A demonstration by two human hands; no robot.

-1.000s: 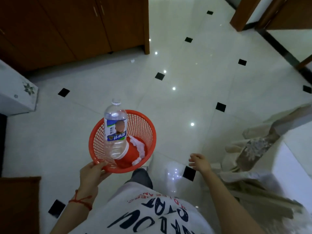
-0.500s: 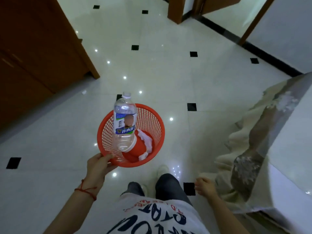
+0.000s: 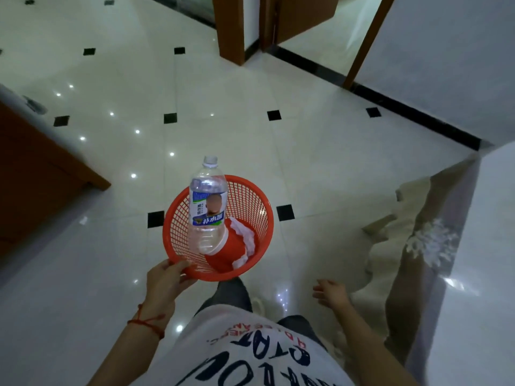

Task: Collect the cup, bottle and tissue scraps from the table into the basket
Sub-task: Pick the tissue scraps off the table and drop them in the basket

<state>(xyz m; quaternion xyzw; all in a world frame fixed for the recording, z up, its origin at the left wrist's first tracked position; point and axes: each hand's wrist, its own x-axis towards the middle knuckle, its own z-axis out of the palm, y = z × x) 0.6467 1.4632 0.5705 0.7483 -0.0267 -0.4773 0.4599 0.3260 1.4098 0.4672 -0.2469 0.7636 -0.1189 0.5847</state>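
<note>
My left hand (image 3: 164,282) grips the near rim of a red mesh basket (image 3: 250,207) held above the floor. A clear plastic bottle (image 3: 207,207) with a blue and white label stands in it, its cap sticking out over the far rim. A red cup (image 3: 227,250) lies on its side in the basket beside the bottle's base. White tissue scraps (image 3: 246,240) are bunched at the cup's mouth. My right hand (image 3: 331,292) hangs at my right side with its fingers spread and nothing in it.
A table with a beige cloth (image 3: 409,246) stands close on my right. A dark wooden cabinet (image 3: 33,185) is at the left. Wooden door frames (image 3: 231,29) are ahead. White glossy floor tiles (image 3: 250,140) with black squares lie in front of me.
The view has swung round to the right, bringing the doorways ahead. The basket stays in my left hand. My right hand has opened its fingers beside the tablecloth.
</note>
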